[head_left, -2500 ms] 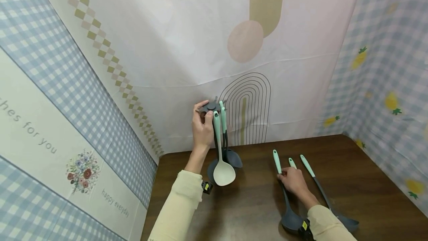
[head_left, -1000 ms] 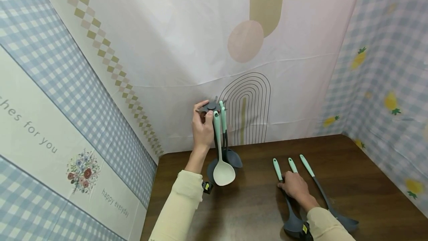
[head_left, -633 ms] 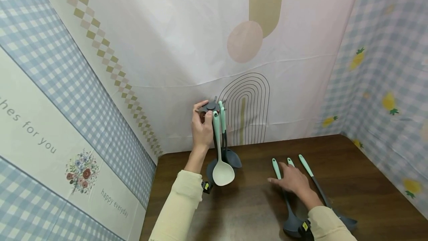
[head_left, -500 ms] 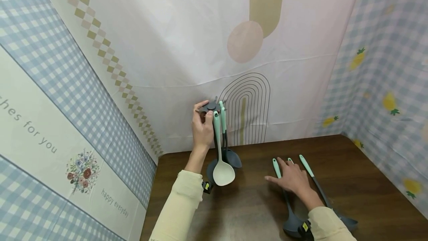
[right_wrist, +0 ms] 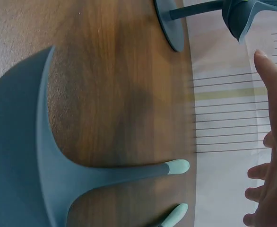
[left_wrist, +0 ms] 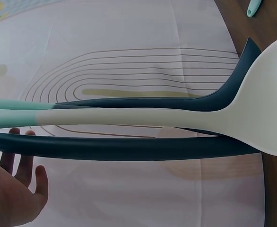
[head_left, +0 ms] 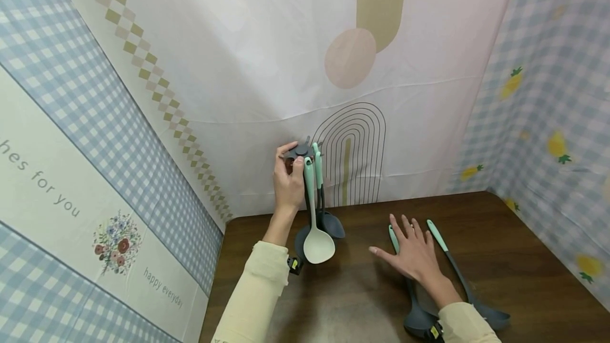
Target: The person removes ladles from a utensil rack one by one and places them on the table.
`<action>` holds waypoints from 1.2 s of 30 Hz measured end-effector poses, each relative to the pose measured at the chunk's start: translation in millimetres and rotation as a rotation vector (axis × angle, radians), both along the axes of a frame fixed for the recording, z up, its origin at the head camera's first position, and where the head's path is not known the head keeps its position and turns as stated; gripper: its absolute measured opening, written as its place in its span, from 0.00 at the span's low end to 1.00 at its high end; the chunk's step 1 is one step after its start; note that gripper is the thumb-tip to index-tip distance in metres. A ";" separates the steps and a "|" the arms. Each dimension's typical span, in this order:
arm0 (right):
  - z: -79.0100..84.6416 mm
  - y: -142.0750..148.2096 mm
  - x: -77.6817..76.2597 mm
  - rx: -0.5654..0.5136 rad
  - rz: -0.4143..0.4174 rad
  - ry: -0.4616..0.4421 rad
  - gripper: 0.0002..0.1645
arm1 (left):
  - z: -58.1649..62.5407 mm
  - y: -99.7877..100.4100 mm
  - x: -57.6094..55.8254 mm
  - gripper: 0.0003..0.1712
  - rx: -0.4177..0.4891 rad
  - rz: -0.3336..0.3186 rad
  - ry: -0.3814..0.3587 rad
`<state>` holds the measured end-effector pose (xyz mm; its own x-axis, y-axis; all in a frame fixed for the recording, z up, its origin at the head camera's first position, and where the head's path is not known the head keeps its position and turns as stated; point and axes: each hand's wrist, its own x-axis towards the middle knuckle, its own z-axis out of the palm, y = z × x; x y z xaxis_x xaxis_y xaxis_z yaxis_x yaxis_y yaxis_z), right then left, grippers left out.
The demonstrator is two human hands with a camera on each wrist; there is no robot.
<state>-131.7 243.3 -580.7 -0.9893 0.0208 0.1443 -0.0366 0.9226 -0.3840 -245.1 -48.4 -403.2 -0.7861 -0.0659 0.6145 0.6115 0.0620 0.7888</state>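
My left hand (head_left: pixel 288 187) grips the dark grey top of a utensil stand (head_left: pixel 301 151) near the back wall. Mint-handled utensils hang from it: a white ladle (head_left: pixel 319 246) in front, dark grey ones (head_left: pixel 332 225) behind. The left wrist view has the white ladle (left_wrist: pixel 266 99) beside a dark shaft (left_wrist: pixel 129 147) near my fingers. With fingers spread, my right hand (head_left: pixel 415 258) is over the utensils lying on the table, holding nothing. Below it lies a dark ladle (head_left: pixel 418 317) with a mint handle. A middle utensil is mostly hidden under the hand.
To the right, another dark utensil (head_left: pixel 457 271) with a mint handle lies slanted on the brown wooden table (head_left: pixel 352 290). The stand's round base (right_wrist: pixel 169 23) shows in the right wrist view. A patterned cloth wall (head_left: pixel 267 83) rises directly behind the table, with checked cloths at both sides.
The leftmost ladle on the table has shifted slightly toward me. My right hand has released its handle, lifted and spread its fingers. My left hand has stayed on the stand.
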 end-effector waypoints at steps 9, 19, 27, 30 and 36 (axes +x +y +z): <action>14.2 -10.8 -3.3 -0.046 -0.015 0.079 0.71 | 0.2 -4.7 -2.7 0.26 -0.030 -0.032 0.010; 58.3 -45.5 -9.9 -0.098 0.045 0.230 0.68 | 17.9 -9.9 7.0 0.23 -0.065 -0.045 0.117; 98.4 -71.7 -20.6 -0.111 0.093 0.279 0.66 | 32.5 -5.5 21.2 0.21 -0.068 -0.009 0.159; 112.8 -81.4 -23.7 -0.133 0.105 0.303 0.66 | 30.6 -3.1 20.2 0.21 -0.065 0.000 0.172; 135.6 -102.9 -27.4 -0.169 0.123 0.403 0.65 | 26.1 -2.7 13.9 0.22 -0.074 0.030 0.203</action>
